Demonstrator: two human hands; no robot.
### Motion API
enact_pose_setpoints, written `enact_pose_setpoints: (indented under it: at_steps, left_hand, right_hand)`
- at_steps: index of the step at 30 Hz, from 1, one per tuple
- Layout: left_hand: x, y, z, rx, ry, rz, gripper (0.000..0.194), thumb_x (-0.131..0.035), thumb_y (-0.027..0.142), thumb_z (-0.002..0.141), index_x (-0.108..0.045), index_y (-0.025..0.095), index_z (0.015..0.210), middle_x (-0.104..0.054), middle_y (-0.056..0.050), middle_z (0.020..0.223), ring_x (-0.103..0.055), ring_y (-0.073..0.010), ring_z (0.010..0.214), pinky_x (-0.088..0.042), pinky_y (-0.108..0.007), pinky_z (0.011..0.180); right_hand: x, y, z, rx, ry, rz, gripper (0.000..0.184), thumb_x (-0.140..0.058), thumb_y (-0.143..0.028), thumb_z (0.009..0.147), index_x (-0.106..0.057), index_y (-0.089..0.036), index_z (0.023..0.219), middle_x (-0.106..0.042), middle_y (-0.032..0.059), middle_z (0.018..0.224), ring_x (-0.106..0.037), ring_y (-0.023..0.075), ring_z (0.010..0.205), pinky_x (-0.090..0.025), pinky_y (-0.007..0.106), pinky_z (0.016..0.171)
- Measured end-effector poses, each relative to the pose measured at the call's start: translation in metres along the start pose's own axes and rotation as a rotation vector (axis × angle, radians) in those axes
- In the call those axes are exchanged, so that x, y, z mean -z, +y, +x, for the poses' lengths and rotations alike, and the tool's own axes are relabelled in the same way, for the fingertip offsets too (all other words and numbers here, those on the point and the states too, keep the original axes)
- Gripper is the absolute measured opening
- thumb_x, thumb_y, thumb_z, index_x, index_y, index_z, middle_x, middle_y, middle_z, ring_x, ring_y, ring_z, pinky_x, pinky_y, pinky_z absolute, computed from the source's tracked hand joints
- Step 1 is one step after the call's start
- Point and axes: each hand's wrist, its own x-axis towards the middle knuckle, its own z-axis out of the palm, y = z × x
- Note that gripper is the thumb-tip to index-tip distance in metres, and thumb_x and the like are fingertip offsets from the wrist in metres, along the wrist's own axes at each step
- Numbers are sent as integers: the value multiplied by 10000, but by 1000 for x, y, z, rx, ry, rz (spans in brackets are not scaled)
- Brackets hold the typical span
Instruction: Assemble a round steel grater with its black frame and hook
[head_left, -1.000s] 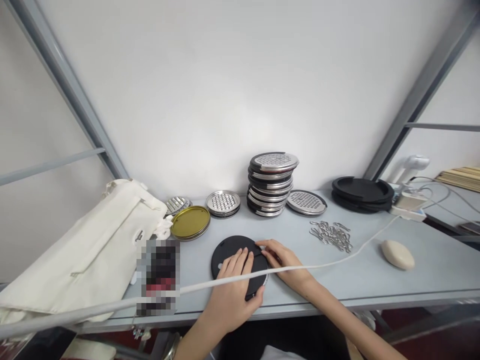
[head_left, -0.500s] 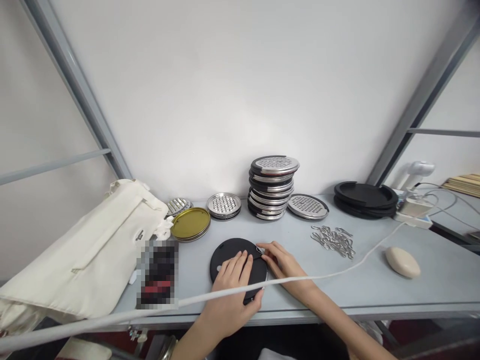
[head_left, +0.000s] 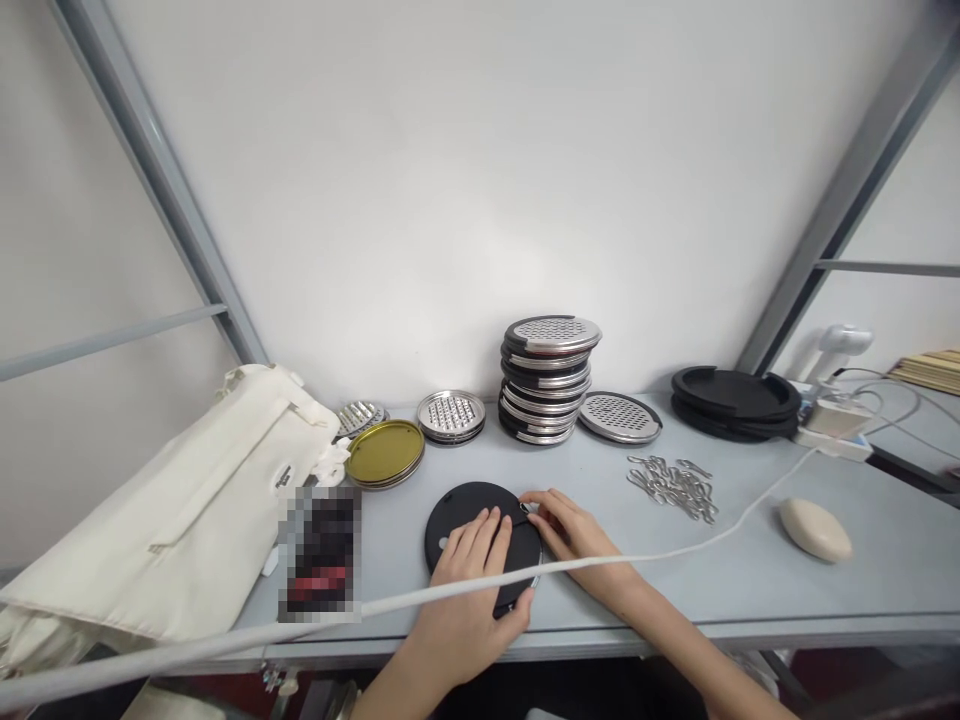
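Note:
A black round disc (head_left: 469, 502) lies on the grey table, with a silvery rim showing at its right side. My left hand (head_left: 469, 600) lies over it, fingers long across the top and thumb bent at the near right edge, holding it down. At the disc's upper right edge, my right hand (head_left: 576, 535) pinches a small silvery wire clip (head_left: 523, 507). Fingertips partly hide that clip, so I cannot tell whether it is hooked through the disc. A loose pile of similar wire clips (head_left: 675, 487) sits to the right.
Behind stand a tall stack of round graters (head_left: 546, 385), one flatter grater pile (head_left: 619, 415), gold-coloured lids (head_left: 385, 452) and black round holders (head_left: 735, 392). A white cable (head_left: 645, 556) crosses in front of my arms. A cream bag (head_left: 187, 500) and an oval object (head_left: 815, 530) flank the work area.
The whole view has shifted slightly, things appearing a little lower and further right. Both hands keep nearly the same places on the disc and clip.

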Motion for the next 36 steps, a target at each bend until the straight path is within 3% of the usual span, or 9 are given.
enact_pose_setpoints:
  at_steps: [9,14,20,36]
  left_hand:
    - [-1,0,0,3,21,-3,557,-481,406,913,-458,99,1376,-472,-126,1410,-446,-291,1293,-406,-431,1037]
    - [2,2,0,-3,23,-4,550,-487,381,906,-451,101,1378,-476,-144,1403,-448,-294,1292,-415,-440,1027]
    - [2,1,0,-36,-18,45,562,-499,347,892,-435,71,1377,-465,-171,1404,-444,-307,1292,-425,-467,1010]
    - [-1,-1,-1,-31,-5,23,560,-507,347,894,-424,109,1394,-469,-153,1405,-429,-293,1307,-417,-451,1026]
  right_hand:
    - [0,-1,-1,-40,-20,34,258,-410,-267,936,-542,-171,1135,-658,133,1123,-666,208,913,-518,340,827]
    - [3,-5,-1,-41,-44,18,261,-398,-295,945,-533,-177,1135,-694,83,892,-657,193,735,-523,317,710]
    - [4,-4,-2,-27,-71,8,260,-374,-315,963,-513,-186,1140,-608,9,683,-578,166,581,-486,274,595]
    - [3,-6,-3,-62,-77,0,176,-355,-306,971,-454,-205,1076,-624,15,742,-612,175,628,-470,282,620]
